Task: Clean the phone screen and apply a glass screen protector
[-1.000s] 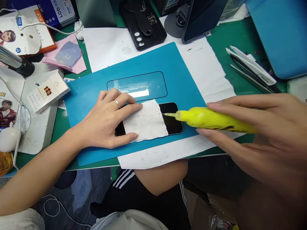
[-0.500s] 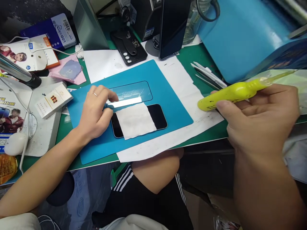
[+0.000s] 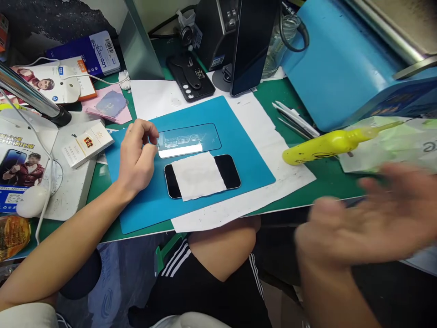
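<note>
The left hand's (image 3: 136, 159) fingers are curled, thumb and forefinger close together, just beside the left end of the clear screen glass (image 3: 191, 139); whether they pinch its edge I cannot tell. The right hand (image 3: 368, 223) is blurred at lower right, its fingers loosely open and apparently holding nothing.

The glass lies flat near the middle of the frame, and just below it the phone (image 3: 230, 171) rests face up, a white wipe (image 3: 199, 177) across its middle and both ends bare. For good handling, fingertips are best kept to the glass's rim, since touching its face would likely leave smudges. The wipe seems best pressed flat with light, even pressure and lifted rather than dragged.

Both sit on the blue mat (image 3: 249, 171), with white paper (image 3: 205, 222) beneath it. Right of centre, the yellow squeeze bottle (image 3: 317, 148) lies on its side; its thin nozzle points upper right, sensibly away from the glass.
</note>
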A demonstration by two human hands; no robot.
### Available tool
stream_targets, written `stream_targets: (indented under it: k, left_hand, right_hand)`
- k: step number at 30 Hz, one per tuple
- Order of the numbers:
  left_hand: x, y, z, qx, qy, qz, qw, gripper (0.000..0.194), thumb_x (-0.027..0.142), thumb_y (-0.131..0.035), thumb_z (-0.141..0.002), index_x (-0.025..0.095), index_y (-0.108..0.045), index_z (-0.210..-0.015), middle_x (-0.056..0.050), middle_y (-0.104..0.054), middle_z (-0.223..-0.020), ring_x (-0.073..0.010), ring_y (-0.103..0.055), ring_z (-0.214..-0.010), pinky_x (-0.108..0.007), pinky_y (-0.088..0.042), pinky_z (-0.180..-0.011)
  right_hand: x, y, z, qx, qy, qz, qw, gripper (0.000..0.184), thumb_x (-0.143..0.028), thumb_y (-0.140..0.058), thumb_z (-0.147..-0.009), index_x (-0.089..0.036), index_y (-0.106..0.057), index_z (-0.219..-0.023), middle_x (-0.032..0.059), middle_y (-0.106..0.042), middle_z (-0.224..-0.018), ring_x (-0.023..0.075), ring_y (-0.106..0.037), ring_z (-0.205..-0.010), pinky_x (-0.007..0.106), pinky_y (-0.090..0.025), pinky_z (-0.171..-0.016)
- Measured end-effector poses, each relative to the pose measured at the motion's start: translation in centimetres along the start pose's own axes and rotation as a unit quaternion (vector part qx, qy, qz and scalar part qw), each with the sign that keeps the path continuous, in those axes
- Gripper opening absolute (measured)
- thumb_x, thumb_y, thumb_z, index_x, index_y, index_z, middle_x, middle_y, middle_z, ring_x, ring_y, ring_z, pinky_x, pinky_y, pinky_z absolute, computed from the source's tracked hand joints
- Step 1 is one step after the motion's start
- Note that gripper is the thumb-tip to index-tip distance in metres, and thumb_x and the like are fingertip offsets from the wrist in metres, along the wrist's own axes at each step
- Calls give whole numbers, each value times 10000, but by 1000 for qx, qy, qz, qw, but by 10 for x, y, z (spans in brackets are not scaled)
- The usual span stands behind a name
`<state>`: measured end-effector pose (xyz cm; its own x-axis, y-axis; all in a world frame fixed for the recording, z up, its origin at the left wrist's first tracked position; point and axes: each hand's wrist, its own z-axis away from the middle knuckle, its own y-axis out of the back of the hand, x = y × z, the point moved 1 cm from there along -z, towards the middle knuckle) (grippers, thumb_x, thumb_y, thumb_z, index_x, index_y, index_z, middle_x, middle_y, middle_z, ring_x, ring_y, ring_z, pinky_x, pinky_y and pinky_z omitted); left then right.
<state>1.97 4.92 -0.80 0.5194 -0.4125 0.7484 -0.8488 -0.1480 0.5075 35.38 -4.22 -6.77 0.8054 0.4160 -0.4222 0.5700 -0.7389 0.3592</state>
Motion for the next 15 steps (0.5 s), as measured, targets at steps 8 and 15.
stream_targets:
  k: [8, 15]
  left_hand:
    - [-4, 1, -2, 19, 8, 15, 1000, 160, 147, -476, -727, 260, -497, -839, -25, -557, -820, -222, -511, -792, -408, -415, -723]
    - [-4, 0, -1, 15, 2, 16, 1000, 145, 144, -475, -742, 257, -494, -830, -23, -571, -795, -221, -503, -780, -414, -414, -727]
  right_hand:
    - [-141, -45, -9, -460, 121, 7, 880, 703, -513, -350, -1075, 17, -434, -1530, 240, -416, -1616, 363, -394, -1529, 596, -405, -1202]
    - [-147, -44, 2, -491, 116, -3, 863, 756, -578, -326, -1067, -11, -409, -1562, 199, -340, -1658, 332, -330, -1563, 539, -404, -1225]
